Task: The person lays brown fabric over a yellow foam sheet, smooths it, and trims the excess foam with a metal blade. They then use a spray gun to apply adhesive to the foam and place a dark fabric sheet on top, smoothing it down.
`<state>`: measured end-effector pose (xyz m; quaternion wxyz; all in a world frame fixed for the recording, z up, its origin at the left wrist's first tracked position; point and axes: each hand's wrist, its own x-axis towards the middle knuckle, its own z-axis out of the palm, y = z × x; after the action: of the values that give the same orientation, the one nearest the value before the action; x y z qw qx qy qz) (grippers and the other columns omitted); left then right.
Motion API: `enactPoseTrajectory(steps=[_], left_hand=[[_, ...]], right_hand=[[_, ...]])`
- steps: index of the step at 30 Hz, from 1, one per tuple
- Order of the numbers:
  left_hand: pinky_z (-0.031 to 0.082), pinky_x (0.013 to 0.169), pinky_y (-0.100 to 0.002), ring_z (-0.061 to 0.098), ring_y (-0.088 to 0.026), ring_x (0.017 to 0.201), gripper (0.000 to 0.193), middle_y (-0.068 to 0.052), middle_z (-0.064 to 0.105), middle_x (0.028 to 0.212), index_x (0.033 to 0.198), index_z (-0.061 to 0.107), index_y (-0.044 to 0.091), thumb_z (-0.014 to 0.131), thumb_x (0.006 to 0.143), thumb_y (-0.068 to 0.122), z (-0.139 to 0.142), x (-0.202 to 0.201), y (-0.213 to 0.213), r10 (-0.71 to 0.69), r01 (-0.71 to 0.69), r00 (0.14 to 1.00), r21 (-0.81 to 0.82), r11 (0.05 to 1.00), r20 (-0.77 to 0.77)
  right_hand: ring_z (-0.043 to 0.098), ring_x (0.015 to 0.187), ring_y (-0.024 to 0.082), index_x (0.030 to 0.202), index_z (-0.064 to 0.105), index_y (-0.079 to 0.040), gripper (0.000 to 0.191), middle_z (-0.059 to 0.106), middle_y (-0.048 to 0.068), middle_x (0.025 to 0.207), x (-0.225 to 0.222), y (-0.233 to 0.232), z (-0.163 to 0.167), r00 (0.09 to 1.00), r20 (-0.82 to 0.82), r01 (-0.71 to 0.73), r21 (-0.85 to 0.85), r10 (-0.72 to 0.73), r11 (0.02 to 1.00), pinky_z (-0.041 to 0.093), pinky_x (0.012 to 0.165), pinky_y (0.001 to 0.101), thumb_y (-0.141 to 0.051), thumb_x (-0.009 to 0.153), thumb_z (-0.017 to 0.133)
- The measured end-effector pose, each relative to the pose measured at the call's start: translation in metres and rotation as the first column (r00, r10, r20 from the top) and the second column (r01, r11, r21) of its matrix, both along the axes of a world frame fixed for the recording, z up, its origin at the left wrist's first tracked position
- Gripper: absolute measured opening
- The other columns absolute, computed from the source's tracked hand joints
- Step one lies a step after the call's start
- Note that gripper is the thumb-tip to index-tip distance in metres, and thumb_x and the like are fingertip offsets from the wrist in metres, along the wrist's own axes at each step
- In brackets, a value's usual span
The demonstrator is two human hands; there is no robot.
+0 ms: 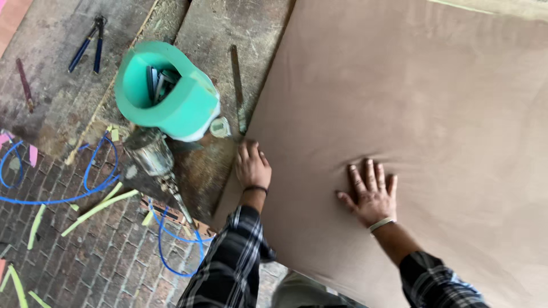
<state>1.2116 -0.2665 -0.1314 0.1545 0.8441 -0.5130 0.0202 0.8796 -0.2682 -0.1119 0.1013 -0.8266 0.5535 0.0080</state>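
A large sheet of brown fabric point(411, 102) lies spread over a worn workbench and fills the right half of the view. My left hand point(252, 165) rests at the sheet's left edge, fingers curled over the border. My right hand point(372, 194) lies flat on the fabric with its fingers spread, and the cloth dimples slightly around it. Neither hand holds a tool. Both arms wear plaid sleeves, and each wrist has a band.
A green plastic container point(171, 94) with tools inside stands on the bench point(51, 40). Beside it sit a pneumatic tool point(151, 154) on a blue hose point(94, 182), a metal ruler point(237, 85), blue-handled pliers point(88, 45). Scraps litter the brick floor point(97, 256).
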Motion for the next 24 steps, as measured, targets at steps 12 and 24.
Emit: enactPoseTrajectory(steps=[12,24], left_hand=[[0.052,0.094,-0.048,0.057,-0.041,0.118,0.06,-0.022,0.057,0.126,0.136,0.052,0.011,0.071,0.08,0.008,0.008,0.072,-0.118,0.208,-0.155,0.96,0.263,0.952,-0.186],[0.061,0.064,-0.034,0.071,-0.018,0.082,0.031,-0.007,0.069,0.096,0.11,0.061,0.006,0.064,0.082,-0.006,-0.008,0.032,-0.183,0.112,-0.054,-0.111,0.119,0.991,-0.987]], right_hand=[[0.003,0.155,0.031,0.163,0.014,-0.029,0.085,0.007,0.01,0.17,0.105,-0.149,0.002,0.991,-0.037,0.126,0.03,-0.125,0.992,-0.001,0.121,0.0588,-0.076,0.094,0.031],[0.002,0.156,0.03,0.16,0.023,-0.02,0.078,0.012,0.01,0.171,0.118,-0.255,0.031,0.972,0.234,-0.035,0.283,-0.034,0.958,0.002,0.121,0.0539,-0.065,0.099,0.042]])
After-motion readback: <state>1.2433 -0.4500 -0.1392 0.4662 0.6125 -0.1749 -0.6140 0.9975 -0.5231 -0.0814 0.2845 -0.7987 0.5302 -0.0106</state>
